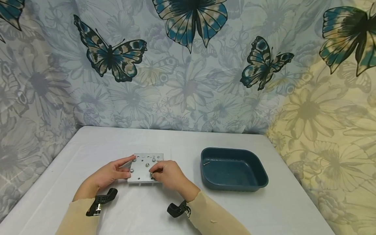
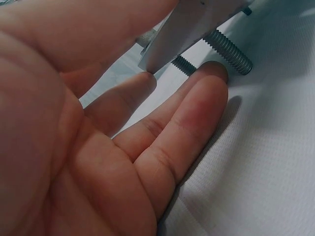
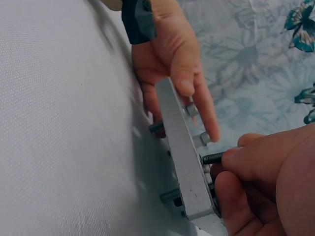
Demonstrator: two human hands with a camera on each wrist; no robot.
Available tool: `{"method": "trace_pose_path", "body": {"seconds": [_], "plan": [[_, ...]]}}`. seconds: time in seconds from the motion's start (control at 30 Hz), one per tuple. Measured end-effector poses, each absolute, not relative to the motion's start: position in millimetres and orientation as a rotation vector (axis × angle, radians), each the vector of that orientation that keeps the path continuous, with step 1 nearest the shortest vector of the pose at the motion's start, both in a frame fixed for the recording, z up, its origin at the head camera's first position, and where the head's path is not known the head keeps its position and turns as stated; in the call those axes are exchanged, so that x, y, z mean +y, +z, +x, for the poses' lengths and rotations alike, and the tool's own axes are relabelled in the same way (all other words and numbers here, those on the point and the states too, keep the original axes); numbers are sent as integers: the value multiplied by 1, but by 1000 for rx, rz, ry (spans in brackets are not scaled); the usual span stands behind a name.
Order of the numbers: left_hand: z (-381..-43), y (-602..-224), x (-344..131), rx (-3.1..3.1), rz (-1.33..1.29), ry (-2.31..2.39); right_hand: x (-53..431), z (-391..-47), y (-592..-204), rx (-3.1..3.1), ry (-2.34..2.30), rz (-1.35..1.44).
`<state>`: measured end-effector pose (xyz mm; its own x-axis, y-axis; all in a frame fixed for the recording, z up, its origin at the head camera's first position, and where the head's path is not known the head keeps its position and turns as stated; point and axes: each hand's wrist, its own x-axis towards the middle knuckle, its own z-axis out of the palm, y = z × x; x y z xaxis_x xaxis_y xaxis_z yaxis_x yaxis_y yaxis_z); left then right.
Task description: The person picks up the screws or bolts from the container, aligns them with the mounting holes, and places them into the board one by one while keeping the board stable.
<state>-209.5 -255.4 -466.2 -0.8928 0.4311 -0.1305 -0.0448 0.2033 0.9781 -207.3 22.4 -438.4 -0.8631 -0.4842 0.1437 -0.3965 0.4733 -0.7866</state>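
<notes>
A silver metal plate [image 1: 142,173] with holes and several bolts in it sits left of the table's middle. My left hand [image 1: 107,174] grips its left side, thumb and index finger at the edge, other fingers low beneath it in the left wrist view. Between thumb and fingers my right hand [image 1: 171,176] pinches a bolt [image 3: 213,158], its threaded end pointing at the plate's top face near the front right. Threaded shafts [image 2: 231,51] of other bolts stick out below the plate. The pinched bolt's head is hidden by my fingers.
To the right stands a dark blue plastic bin [image 1: 235,187] with one small bolt [image 1: 206,163] inside at its left. A white cloth [image 1: 141,212] covers the table. Butterfly-print fabric [image 1: 188,98] hangs behind it and at the sides.
</notes>
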Motion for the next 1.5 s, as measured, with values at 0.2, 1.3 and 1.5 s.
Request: {"method": "trace_pose_path", "body": {"seconds": [0.2,1.3,1.5], "plan": [[-208,-464,-255,2102,363,1740,22,-208,-439,2605,-1334,-838],[-209,-464,-254,2110,332,1740,26,-208,-442,2628,-1350,-900],[-209,-463,-255,2119,323,1736,30,-206,-441,2611,-1438,-852]]}}
